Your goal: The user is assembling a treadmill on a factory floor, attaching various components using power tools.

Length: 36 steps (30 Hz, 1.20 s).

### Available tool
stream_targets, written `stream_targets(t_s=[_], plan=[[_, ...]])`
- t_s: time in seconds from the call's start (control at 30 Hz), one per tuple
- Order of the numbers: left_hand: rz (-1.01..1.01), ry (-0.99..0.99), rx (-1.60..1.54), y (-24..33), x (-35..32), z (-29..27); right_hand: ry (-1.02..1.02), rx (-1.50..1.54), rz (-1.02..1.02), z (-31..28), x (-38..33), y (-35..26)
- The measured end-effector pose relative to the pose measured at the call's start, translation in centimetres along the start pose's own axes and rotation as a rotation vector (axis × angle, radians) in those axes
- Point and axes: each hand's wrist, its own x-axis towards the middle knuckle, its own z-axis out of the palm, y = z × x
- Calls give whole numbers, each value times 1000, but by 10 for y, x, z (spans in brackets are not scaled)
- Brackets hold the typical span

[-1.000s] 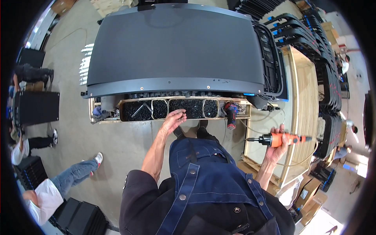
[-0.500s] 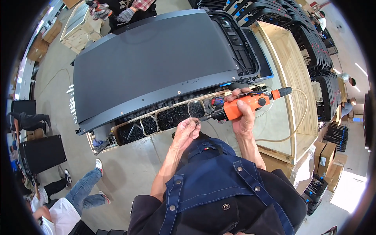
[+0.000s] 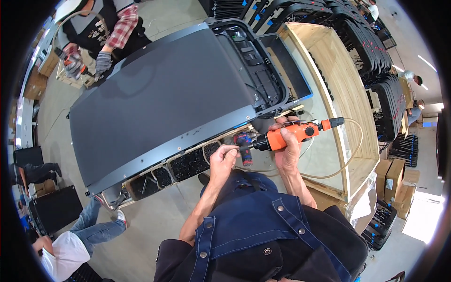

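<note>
right hand (image 3: 287,149) is gripping the orange driver (image 3: 286,138); left hand (image 3: 222,158) is pinching its tip (image 3: 243,147), steadying it over the screw tray (image 3: 188,162).

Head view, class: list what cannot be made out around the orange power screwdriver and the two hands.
- Screwdriver tip: in the head view, the left hand covers the bit of the orange power screwdriver.
- Anything pinched in the left fingertips: too small.
- Compartment tray contents: dark, too small.
- Right hand palm: behind the tool.
</note>
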Motion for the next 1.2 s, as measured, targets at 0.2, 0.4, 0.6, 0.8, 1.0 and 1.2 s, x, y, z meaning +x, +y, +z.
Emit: stream_targets(t_s=[0.2, 0.4, 0.6, 0.8, 1.0, 1.2], plan=[[-443, -249, -1050, -16, 81, 58, -251, -141, -205, 8, 49, -29], [-535, -175, -1405, -32, 109, 69, -478, -478, -254, 27, 79, -10], [-454, -101, -1188, -33, 89, 62, -664, -561, -73, 52, 96, -4], [-343, -157, -941, -22, 49, 38, -857, -702, 48, 65, 103, -3], [-282, -188, -833, -9, 26, 29, -831, -636, 44, 64, 107, -2], [-278, -179, -794, -3, 21, 24, -796, -668, -7, 56, 99, 2]])
